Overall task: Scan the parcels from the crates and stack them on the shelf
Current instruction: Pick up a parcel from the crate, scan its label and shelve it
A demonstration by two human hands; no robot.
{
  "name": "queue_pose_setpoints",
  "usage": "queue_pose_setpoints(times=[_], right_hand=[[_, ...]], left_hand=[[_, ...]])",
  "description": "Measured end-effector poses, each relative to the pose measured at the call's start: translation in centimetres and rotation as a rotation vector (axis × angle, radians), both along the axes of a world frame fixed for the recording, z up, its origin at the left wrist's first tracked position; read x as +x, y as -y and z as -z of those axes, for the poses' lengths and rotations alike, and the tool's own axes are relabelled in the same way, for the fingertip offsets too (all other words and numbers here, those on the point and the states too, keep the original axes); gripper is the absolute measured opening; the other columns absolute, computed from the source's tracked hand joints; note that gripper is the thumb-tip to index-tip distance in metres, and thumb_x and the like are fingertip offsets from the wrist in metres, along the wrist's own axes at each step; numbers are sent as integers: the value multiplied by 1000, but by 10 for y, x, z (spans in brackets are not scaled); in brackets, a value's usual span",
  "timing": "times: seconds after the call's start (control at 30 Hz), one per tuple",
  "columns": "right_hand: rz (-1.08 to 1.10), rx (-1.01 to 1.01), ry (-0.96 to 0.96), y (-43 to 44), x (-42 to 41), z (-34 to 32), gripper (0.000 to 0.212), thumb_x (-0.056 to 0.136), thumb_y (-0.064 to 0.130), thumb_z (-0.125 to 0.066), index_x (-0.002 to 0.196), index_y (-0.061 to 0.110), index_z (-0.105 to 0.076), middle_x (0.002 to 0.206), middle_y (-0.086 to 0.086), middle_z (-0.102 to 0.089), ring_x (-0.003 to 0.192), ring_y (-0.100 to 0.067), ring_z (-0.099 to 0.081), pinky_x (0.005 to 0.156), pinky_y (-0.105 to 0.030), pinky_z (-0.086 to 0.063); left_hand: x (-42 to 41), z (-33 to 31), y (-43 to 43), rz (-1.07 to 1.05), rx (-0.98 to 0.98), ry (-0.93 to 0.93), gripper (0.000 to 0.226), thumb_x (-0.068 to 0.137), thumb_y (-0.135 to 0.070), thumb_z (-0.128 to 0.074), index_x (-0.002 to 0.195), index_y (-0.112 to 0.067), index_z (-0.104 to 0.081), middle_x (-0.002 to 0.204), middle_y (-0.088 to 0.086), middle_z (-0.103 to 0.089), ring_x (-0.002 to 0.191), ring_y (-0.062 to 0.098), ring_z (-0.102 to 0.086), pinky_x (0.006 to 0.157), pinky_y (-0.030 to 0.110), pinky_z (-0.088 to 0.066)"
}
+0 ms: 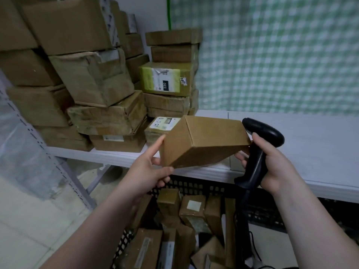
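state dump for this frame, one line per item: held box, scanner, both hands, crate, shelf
held box: closed, tilted, in the air over the shelf's front edge.
left hand: grips the held box's lower left corner.
right hand: grips the scanner handle.
scanner: head beside the held box's right end.
crate: open-topped, holds loose parcels.
shelf: stacked boxes on its left part.

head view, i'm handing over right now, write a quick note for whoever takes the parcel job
Left hand grips the plain brown parcel by its lower left corner, above the shelf edge.
Right hand grips the black scanner, head beside the parcel's right end.
Done: stacked parcels fill the shelf's left side.
Left: unclear whether the held parcel is scanned; shelve it, then the remaining parcels in the black crate below.
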State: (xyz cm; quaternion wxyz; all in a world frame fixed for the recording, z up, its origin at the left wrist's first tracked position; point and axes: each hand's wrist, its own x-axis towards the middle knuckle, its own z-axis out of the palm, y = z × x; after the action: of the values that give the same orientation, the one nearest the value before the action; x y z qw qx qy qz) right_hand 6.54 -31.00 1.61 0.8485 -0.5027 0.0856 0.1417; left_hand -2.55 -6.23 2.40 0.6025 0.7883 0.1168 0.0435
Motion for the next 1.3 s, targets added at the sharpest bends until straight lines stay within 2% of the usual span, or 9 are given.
queue_pose_setpoints(times=[0.17,0.33,0.5,0.67,0.77,0.87,1.1,1.2,1.3], right_hand=[[106,-4,-13,23,9,5,35,73,49,-71,94,21,-70,83,3,-75,78,-18,-71,69,-26,-50],[130,-69,-11,42,13,14,31,76,44,-72,94,20,-69,76,4,-70,69,-15,-63,66,-30,-49],[111,-128,-10,54,19,24,21,82,26,-70,99,16,-64,65,5,-67,70,-16,-61,63,-30,-48],[130,-126,11,54,24,35,12,84,12,-68,95,13,-62,82,-5,-66,70,-15,-63,54,-22,-52],[115,-147,41,49,24,39,9,85,7,-66,87,14,-61,84,-6,-69,71,-16,-64,48,-19,-50],[62,-180,103,40,22,39,15,84,6,-67,98,11,-64,83,-2,-73,69,-11,-67,48,-19,-50],[87,-387,310,23,19,28,22,81,19,-74,95,3,-67,63,-7,-63,58,-20,-56,56,-31,-45],[28,-503,398,18,13,24,17,80,19,-74,86,4,-69,54,-6,-60,50,-16,-55,53,-29,-46],[-41,-598,461,13,10,21,14,77,18,-78,76,8,-68,52,-6,-61,51,-16,-57,54,-31,-48]], left_hand=[[26,0,29,31,-380,23,73,88,15,-47,136,-40,-48,127,10,-56,102,25,-65,76,31,-60],[51,4,57,25,-521,2,31,96,-34,-52,126,-40,-55,126,-1,-57,108,30,-62,84,41,-55],[69,10,67,9,-600,8,47,91,-17,-60,129,-40,-45,119,-3,-61,112,26,-60,90,45,-53],[76,15,71,-53,-594,15,72,81,-13,-71,145,-12,-38,127,11,-63,113,21,-62,105,39,-45],[78,9,69,-14,-475,13,56,91,-16,-60,141,-30,-39,121,5,-66,107,22,-65,96,42,-51],[80,-2,63,113,-304,-16,62,83,-31,-65,138,-46,-39,122,-3,-66,104,21,-67,93,45,-53],[103,-30,35,-141,-214,80,35,88,-19,-67,122,-22,-61,92,2,-69,60,9,-67,48,20,-51],[110,-32,30,-105,-129,91,25,89,-17,-66,114,-19,-66,86,-2,-68,54,1,-65,45,14,-46],[113,-25,32,-74,-26,101,22,90,-20,-66,111,-18,-70,96,2,-71,73,9,-67,56,17,-47]])
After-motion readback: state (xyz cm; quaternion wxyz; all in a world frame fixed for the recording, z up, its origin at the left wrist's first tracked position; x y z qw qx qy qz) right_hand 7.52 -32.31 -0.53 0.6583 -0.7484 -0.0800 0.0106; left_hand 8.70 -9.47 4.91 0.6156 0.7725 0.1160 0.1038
